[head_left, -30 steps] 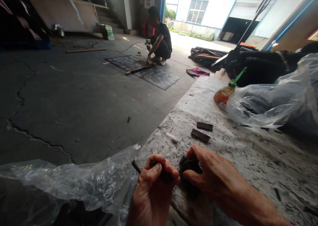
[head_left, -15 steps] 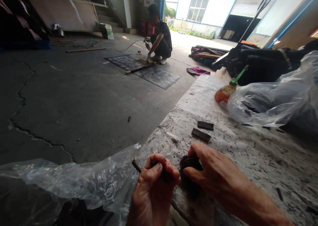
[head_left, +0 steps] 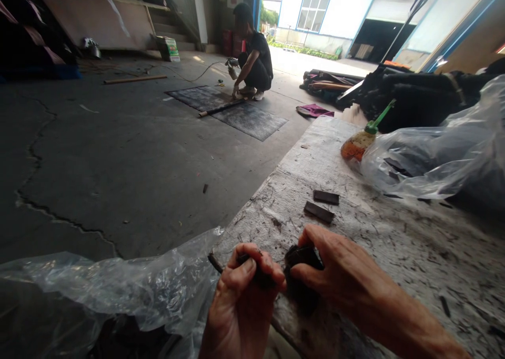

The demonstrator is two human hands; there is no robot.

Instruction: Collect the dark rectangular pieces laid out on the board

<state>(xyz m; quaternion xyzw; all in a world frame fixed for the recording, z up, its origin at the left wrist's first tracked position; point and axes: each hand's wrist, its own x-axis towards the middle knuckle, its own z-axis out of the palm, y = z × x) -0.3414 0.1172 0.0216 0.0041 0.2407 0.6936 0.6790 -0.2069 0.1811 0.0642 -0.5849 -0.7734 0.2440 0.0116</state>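
My left hand is closed around a small dark piece, mostly hidden by the curled fingers. Just to its right, my right hand grips a black block between thumb and fingers, low over the edge of the cloth-covered table. Two dark flat strips lie side by side on the cloth beyond my hands. Dark shreds are scattered over the cloth.
A bottle with a green spout stands beside a clear plastic bag at the right. Another plastic sheet hangs at lower left. A person squats on the floor by dark mats, holding a spray gun.
My hands have barely moved. The squatting person's spray gun has shifted slightly and tilted.
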